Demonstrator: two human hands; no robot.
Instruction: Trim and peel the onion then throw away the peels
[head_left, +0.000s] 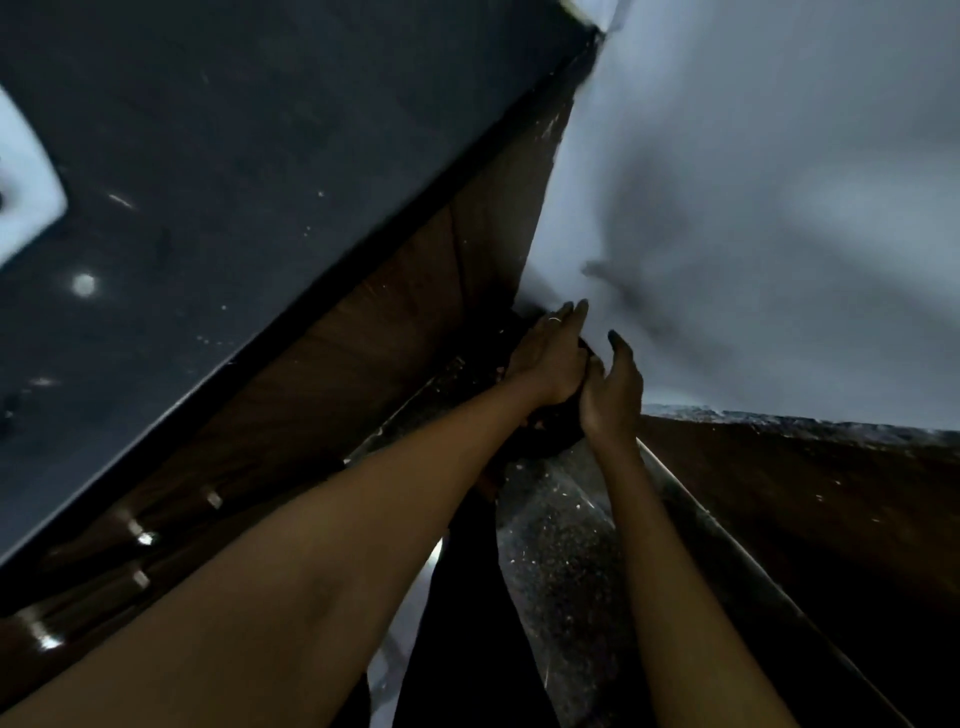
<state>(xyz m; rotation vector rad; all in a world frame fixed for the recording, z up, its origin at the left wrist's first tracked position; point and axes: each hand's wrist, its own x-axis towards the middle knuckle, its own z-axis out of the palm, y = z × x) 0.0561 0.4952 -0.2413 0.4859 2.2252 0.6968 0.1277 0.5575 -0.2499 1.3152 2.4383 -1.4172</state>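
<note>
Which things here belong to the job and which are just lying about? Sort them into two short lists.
Job:
- left hand, fingers straight
- right hand, fingers relaxed
- dark round container under both hands, too dim to identify
No onion or peels can be made out.

Just there:
- dark countertop
- wooden cabinet
- metal handles
- white wall
- speckled floor

head camera tilted, looking down along both outstretched forearms

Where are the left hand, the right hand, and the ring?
left hand (550, 358), head view, back of the hand.
right hand (613, 392), head view, the palm.
ring (555, 319), head view, band on a left finger.
</note>
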